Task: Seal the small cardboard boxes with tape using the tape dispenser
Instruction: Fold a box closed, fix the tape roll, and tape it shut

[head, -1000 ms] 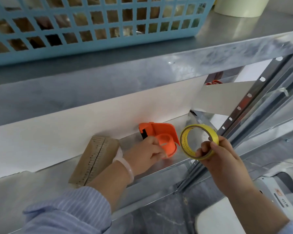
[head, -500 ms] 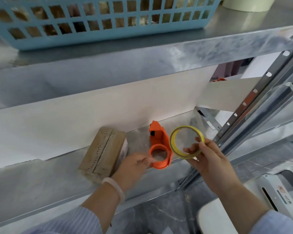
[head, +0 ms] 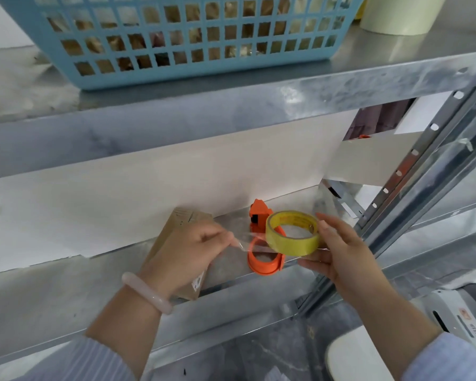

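A yellow-cored roll of clear tape (head: 293,234) is held in front of the lower metal shelf (head: 66,292) by my right hand (head: 338,251), fingers curled round its right side. My left hand (head: 188,253) pinches the loose clear tape end, pulled a short way left from the roll. Behind the roll an orange tape dispenser (head: 261,243) stands on the shelf, partly hidden. A small cardboard box (head: 184,220) lies on the shelf to its left, mostly covered by my left hand.
A blue plastic basket (head: 193,37) with several brown items sits on the upper shelf (head: 231,105), beside a large pale tape roll (head: 399,15). A perforated metal upright (head: 412,166) runs at the right. A white appliance (head: 467,312) stands at the lower right on the floor.
My left hand let go of the orange dispenser, which now stands on the shelf, and took hold of the tape end. The roll turned flatter and moved in front of the dispenser.
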`<state>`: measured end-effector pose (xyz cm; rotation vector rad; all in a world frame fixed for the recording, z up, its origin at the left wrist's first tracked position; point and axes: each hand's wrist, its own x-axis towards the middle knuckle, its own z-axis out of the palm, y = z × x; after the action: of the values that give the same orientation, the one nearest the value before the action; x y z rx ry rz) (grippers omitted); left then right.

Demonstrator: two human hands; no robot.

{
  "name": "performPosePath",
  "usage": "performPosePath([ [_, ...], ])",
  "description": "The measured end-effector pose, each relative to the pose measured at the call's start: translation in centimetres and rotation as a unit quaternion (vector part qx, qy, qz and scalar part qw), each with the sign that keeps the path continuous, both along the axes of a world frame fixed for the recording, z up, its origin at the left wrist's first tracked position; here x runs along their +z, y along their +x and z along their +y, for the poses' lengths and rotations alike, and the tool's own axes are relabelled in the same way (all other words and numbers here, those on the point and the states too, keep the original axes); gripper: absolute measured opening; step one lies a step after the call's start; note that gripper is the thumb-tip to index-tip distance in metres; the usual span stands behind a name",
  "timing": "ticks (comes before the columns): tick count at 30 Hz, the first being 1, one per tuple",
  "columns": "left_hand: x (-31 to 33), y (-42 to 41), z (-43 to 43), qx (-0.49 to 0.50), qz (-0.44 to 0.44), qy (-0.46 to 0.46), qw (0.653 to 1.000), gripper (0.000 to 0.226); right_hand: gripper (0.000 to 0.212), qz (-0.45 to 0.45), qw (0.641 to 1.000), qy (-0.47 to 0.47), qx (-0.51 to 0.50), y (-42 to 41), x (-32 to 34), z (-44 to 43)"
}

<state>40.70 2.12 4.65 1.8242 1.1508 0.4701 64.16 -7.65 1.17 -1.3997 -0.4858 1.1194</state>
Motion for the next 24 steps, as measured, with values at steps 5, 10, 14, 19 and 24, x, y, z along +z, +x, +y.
performPosePath([
  [5, 3.9, 0.9, -0.7, -0.038, -0.083, 0.012, 0.996, 0.027, 0.028, 0.121, 0.988, -0.049, 0.080, -0.3, 1.3, 0.4],
  [10, 4.5, 1.9, -1.2, -0.022, -0.204, -0.146, 0.968, 0.028, 0.034, 0.162, 0.967, -0.120, 0.157, -0.8, 0.9, 0.3],
  [14, 3.3, 1.3, -1.5, -0.037, -0.189, -0.132, 0.972, 0.025, 0.030, 0.124, 0.958, -0.150, 0.212, -1.3, 0.1, -0.3],
  [19, 1.3, 0.3, -2.1, -0.026, -0.218, -0.193, 0.956, 0.020, 0.042, -0.188, 0.953, -0.177, 0.158, -1.2, -2.2, 0.4],
  [24, -0.2, 0.6, -1.8, -0.037, -0.211, -0.182, 0.960, 0.022, 0.047, -0.556, 0.783, -0.098, 0.260, -0.2, -4.0, 2.1],
])
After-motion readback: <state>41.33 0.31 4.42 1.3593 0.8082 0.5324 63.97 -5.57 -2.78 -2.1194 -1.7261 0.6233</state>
